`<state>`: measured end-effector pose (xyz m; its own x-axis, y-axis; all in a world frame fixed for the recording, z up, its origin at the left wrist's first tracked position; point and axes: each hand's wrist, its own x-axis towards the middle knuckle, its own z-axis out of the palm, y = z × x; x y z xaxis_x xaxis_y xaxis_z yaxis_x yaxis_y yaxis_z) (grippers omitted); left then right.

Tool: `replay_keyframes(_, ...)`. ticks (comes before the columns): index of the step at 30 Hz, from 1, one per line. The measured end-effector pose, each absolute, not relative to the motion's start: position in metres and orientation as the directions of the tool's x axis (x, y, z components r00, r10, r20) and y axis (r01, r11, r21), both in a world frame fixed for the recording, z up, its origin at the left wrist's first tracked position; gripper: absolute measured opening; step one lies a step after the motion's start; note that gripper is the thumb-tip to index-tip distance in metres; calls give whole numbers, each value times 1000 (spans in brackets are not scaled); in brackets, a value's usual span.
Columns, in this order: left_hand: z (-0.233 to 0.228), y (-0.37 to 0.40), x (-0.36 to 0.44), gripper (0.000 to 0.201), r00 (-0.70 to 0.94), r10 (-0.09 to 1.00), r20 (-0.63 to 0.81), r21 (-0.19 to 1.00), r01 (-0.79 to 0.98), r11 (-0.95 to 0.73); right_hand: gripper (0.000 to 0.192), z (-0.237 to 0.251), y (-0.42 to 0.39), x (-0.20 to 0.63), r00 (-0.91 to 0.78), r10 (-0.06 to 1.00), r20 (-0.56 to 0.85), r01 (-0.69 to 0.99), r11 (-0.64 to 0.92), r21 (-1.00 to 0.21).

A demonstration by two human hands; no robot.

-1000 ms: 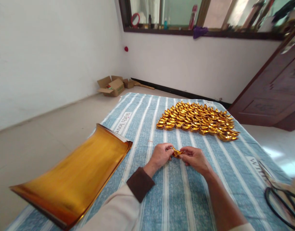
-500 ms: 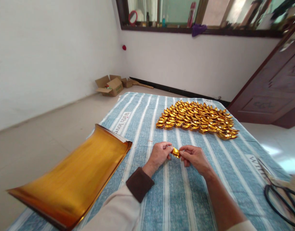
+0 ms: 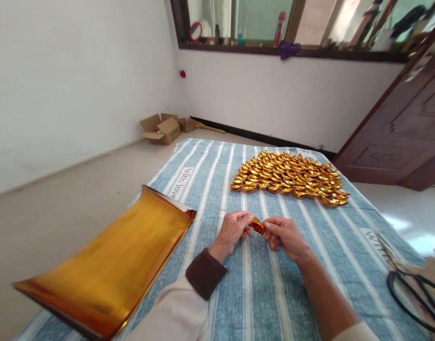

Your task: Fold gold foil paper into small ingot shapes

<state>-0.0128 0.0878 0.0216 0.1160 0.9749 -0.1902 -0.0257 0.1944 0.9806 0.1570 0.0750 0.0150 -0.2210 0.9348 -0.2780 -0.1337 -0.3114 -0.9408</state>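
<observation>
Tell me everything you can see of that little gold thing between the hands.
It is a small folded gold foil piece, shiny, with a darker reddish-amber hollow facing the viewer. It slants downward to the right, over blue striped cloth; whether they touch is unclear. The left hand pinches its left end, the right hand its right end. Both tips are hidden.

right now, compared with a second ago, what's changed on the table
The small folded gold-foil piece has turned between the left hand and right hand: a bright side showed half a second ago, a darker reddish side now. Neither hand let go. The ingot-shaped foil pieces, stacked gold sheets and scissors stayed put.
</observation>
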Motion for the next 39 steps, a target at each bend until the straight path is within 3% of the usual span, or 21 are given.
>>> replay_keyframes(9,21,85,-16,28,113,975,-191,973,-109,203,38,13,74,153,-194,942,-273,-145,-303,-942)
replay_keyframes(16,26,84,-16,33,92,990,-107,982,-145,120,40,10,76,152,-138,978,-158,-102,-173,-980)
replay_keyframes(22,22,85,-17,41,96,993,-61,991,-110,71,37,6,78,150,-57,998,-35,35,-33,-999)
replay_keyframes(26,18,87,-19,36,97,993,-72,995,-66,79,28,3,77,148,-22,999,43,132,46,-990)
replay_keyframes(32,12,88,-20,27,112,993,-34,998,61,28,18,3,77,152,-96,949,302,478,310,-822)
replay_keyframes(39,1,89,-19,22,107,994,24,995,97,-35,19,-3,78,155,-106,940,323,553,326,-767)
